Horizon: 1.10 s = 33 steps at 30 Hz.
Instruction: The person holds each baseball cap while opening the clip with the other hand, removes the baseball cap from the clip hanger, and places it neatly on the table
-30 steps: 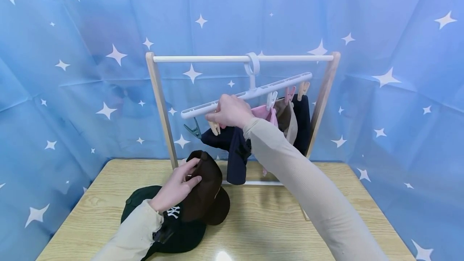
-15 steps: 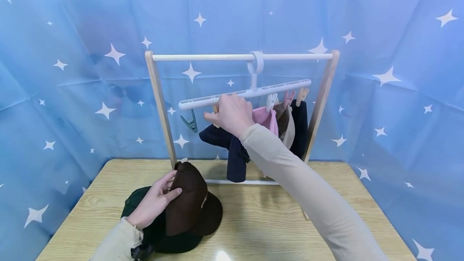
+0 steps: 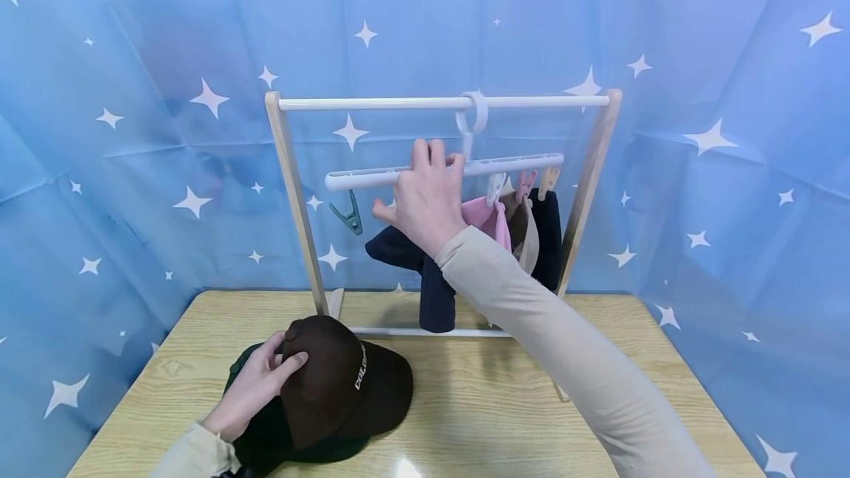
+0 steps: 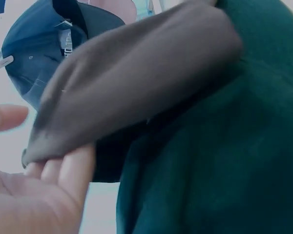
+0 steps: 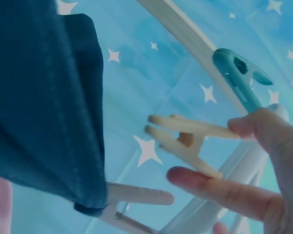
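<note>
My left hand [image 3: 255, 382] holds the brown cap [image 3: 325, 389] at its back, thumb over the outside and fingers tucked behind. White lettering shows by its brim. The dark green cap [image 4: 200, 161] lies beneath it on the table. My right hand [image 3: 428, 201] is up at the white hanger [image 3: 365, 178], several fingers over the bar. In the right wrist view, thumb and index finger lightly pinch the handles of a beige clothespin [image 5: 185, 141], with no cloth between its tips. The head view hides this clothespin. Beside it a navy cap [image 5: 39, 97] hangs from another clip [image 5: 141, 196].
The hanger hooks on a white-barred rack [image 3: 372, 104] with wooden legs. An unused green clothespin [image 3: 348, 214] dangles at its left end. Pink [image 3: 488, 216], brown-beige [image 3: 524, 234] and dark [image 3: 547, 242] caps hang close together at the right. A starry blue curtain surrounds the wooden table [image 3: 478, 404].
My left hand has moved left and down with the brown cap, turning its lettering into view. My right hand's fingers have risen over the bar, and the tilted hanger has come closer to level.
</note>
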{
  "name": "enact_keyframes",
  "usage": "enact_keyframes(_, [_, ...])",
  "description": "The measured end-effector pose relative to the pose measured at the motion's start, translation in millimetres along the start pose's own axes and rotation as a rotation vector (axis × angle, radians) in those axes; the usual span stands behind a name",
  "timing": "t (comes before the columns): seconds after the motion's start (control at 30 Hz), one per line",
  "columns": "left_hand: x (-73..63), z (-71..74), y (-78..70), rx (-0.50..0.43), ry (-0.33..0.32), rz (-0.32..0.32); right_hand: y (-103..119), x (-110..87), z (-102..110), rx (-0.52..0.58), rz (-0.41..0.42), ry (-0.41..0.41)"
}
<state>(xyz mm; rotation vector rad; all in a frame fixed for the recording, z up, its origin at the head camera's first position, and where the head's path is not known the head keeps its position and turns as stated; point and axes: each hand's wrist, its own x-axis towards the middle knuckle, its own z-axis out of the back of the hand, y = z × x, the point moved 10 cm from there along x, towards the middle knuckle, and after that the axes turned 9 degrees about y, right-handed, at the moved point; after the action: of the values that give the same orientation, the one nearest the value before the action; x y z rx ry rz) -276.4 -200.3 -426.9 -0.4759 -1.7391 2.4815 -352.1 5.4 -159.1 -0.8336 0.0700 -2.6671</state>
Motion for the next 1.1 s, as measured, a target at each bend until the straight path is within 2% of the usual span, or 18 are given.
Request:
enact_keyframes(0.23, [-1.3,9.7,19.2,0.03,-0.03,0.088,-5.9,2.8,-9.5,0.202,0.041,0.083])
enact_keyframes(0.43, [-3.2,13.5,27.3,0.051,-0.037,0.116,-9.5,3.8,-4.9,0.311,0.155,0.022])
enact_keyframes(0.53, [-4.1,15.2,31.0,0.064,-0.037,0.139,-15.4,6.2,-3.5,0.431,0.198,0.029])
enact_keyframes(0.67, [-5.5,16.0,34.5,0.055,-0.037,0.157,-21.0,9.5,-7.2,0.587,0.251,0.094])
enact_keyframes(0.77, [-6.0,15.8,35.4,0.056,-0.034,0.157,-21.9,10.0,-11.1,0.602,0.297,0.13])
enact_keyframes(0.93, [-5.8,16.3,34.1,0.034,-0.019,0.147,-23.6,9.3,-17.8,0.509,0.356,0.141])
enact_keyframes(1.1, [-7.6,27.3,26.3,0.08,-0.043,0.131,-28.8,11.8,-25.4,0.445,0.381,0.17])
